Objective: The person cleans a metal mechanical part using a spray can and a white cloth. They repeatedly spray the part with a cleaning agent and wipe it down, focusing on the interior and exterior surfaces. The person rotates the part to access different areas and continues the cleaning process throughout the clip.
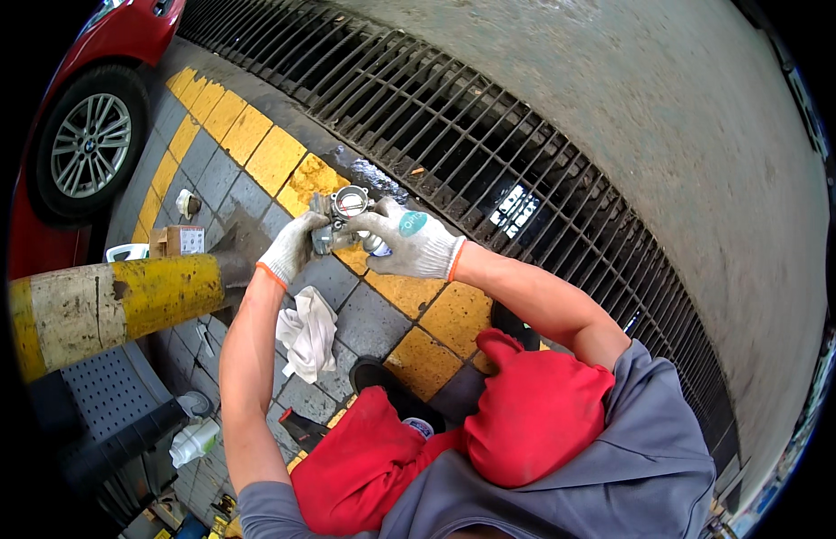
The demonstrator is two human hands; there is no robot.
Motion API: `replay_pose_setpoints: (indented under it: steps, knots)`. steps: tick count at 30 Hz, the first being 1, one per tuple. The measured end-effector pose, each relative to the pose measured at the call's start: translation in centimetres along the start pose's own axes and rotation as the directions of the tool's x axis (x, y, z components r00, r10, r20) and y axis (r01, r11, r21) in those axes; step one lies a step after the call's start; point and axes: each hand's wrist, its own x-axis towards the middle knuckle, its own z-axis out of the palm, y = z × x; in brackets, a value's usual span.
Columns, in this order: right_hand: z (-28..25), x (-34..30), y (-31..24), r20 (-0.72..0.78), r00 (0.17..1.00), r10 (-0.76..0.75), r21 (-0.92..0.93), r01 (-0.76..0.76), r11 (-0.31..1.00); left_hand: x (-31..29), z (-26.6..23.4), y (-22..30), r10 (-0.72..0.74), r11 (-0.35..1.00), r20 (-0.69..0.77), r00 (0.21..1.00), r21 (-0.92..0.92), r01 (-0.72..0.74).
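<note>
A metal throttle body (351,201) with a round bore is held out over the tiled floor. My left hand (292,244), in a pale knit glove with an orange cuff, is closed around its left side. My right hand (407,241), gloved alike with a green print on the back, has its fingers closed at the right edge of the same part. Just under the right fingers shows part of a white-and-blue can (376,245); whether that hand touches it I cannot tell. A crumpled white rag (308,334) lies on the tiles below my hands.
A long metal drain grate (490,135) runs along the far and right side. At left are a red car's wheel (90,135), a yellow-and-white post (122,301), a cardboard box (176,241), a dark perforated step stool (113,391) and a white bottle (194,442).
</note>
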Motion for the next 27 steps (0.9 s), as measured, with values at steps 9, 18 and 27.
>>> replay_pose_setpoints:
  steps: [9, 18, 27]
  knots:
    - [0.0, -0.5, 0.6, -0.003, 1.000, 0.005, 0.010, -0.005, 1.000, 0.1, -0.2, -0.2, -0.002, 0.994, -0.004, 1.000, 0.112, 0.002]
    - [0.9, -0.6, 0.6, 0.033, 0.998, -0.060, -0.108, 0.064, 0.992, -0.1, 0.6, 0.6, -0.005, 0.973, -0.014, 1.000, 0.230, 0.008]
    - [1.7, -0.5, 1.4, 0.022, 0.998, -0.066, -0.134, 0.069, 0.989, 1.2, 0.9, 0.1, 0.066, 0.979, 0.093, 0.993, 0.188, -0.083]
